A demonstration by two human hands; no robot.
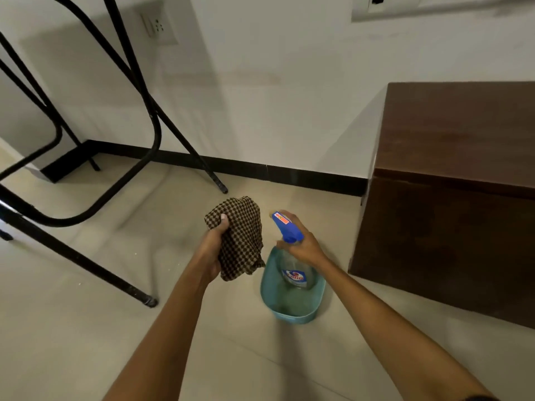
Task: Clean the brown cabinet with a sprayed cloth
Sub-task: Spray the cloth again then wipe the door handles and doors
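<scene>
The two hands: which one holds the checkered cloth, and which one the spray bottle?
The left hand grips the brown checkered cloth. The right hand holds the spray bottle by its blue head, above the teal tub on the floor.

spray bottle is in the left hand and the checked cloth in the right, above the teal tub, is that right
Not quite: the hands are swapped. The head view shows the spray bottle in the right hand and the checked cloth in the left hand, above the teal tub.
</scene>
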